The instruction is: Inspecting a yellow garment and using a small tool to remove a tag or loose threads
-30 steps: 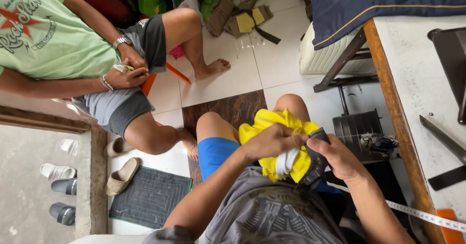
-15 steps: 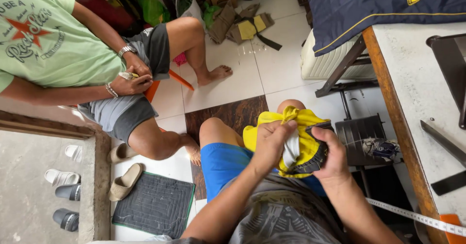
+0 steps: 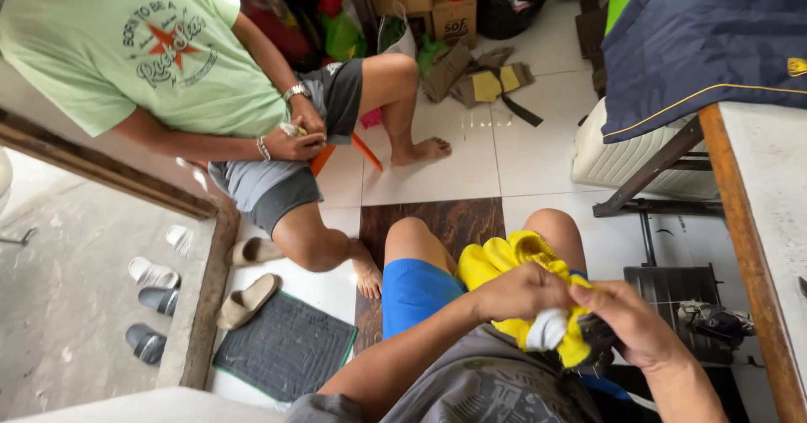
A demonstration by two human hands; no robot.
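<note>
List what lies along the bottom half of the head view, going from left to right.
Grey slip-on sandals → tan sandals → dark ribbed door mat → blue shorts → left hand on the bunched yellow cloth → right hand → wooden table edge.

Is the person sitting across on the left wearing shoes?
No. The seated person's foot rests bare on the white floor tiles, while sandals lie unworn by the dark doormat.
</note>
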